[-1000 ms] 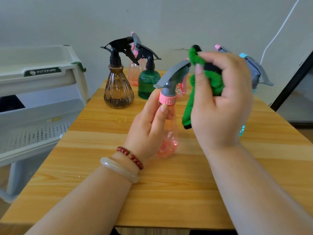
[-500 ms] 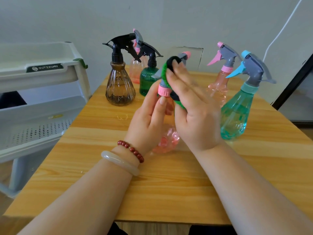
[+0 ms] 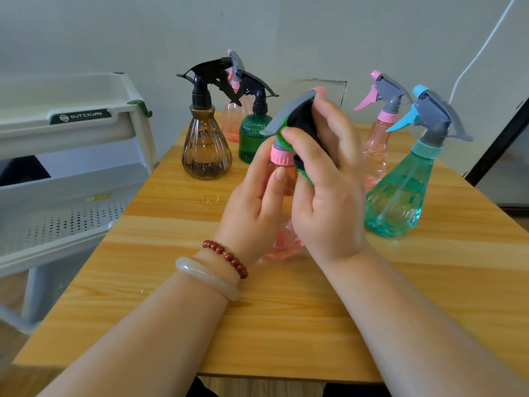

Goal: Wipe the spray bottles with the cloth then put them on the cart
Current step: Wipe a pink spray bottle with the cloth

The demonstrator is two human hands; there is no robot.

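Wiping step: left hand (image 3: 257, 204) grip closed round pink bottle (image 3: 283, 246) neck, right hand (image 3: 329, 196) grip pinching cloth (image 3: 303, 121) on sprayer. Next: wipe body, then cart (image 3: 71, 179), 9 o'clock.

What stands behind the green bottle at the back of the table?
A pink bottle: its grey-and-pink spray head and part of its body show. The green bottle and brown bottle cover the rest, so its base cannot be seen.
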